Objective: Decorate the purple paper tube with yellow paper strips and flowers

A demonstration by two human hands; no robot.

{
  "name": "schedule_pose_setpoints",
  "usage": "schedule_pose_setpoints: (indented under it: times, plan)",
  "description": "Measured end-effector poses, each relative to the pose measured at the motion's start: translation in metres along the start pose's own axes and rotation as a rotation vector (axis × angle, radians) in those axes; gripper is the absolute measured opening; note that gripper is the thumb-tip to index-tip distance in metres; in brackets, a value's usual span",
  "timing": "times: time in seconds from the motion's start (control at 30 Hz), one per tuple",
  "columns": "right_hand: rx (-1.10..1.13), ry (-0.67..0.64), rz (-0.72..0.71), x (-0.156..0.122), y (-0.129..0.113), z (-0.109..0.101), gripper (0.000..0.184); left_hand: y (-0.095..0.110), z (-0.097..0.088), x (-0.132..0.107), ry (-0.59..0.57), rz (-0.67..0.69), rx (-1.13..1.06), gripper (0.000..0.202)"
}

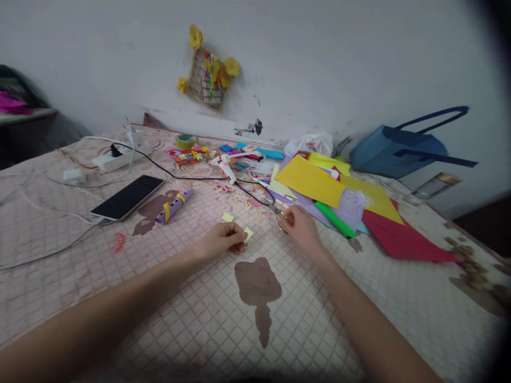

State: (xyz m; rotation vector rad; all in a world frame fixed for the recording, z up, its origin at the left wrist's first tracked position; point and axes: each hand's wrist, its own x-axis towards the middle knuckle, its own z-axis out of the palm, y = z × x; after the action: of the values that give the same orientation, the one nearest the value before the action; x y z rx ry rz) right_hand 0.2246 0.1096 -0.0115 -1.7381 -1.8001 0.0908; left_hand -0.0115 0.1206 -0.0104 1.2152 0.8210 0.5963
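Note:
My left hand (225, 238) pinches a small pale yellow piece of paper (248, 234) between thumb and fingers, just above the quilted cover. Beyond it lies another small pale yellow paper piece (227, 217) on the cover. My right hand (298, 226) is closed on the gold-coloured handles of a pair of scissors (281, 222); its fingers partly hide them. Close to the scissors runs the black cord of a white glue gun (227, 169). Tiny paper scraps (243, 198) are scattered between the glue gun and my hands.
To the left are a purple paper roll (174, 205) with yellow bands, a plugged-in tablet (128, 198) and a power strip (120, 157). Yellow paper sheets (309, 180), a green roll (334, 219) and red paper (403, 239) lie right. A blue bag (399, 151) and glass jar (435, 187) stand behind.

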Motion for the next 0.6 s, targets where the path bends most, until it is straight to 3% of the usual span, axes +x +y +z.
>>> schedule_pose_setpoints:
  times: [0.13,0.33,0.5,0.6]
  plan:
    - [-0.110,-0.041,0.045,0.005,0.023,0.004,0.019,0.001,0.000,0.001,0.025,-0.028,-0.066,0.027]
    - [-0.144,-0.036,0.075,0.007,0.024,0.006,0.019,0.001,-0.001,0.001,0.029,-0.034,-0.120,0.027]
    - [0.013,0.024,0.111,0.007,0.022,-0.001,0.014,0.003,0.001,-0.001,0.028,-0.042,-0.107,0.026]
    - [0.204,0.013,0.139,0.003,0.007,-0.004,0.015,0.004,0.003,-0.003,0.034,-0.039,-0.110,0.026]
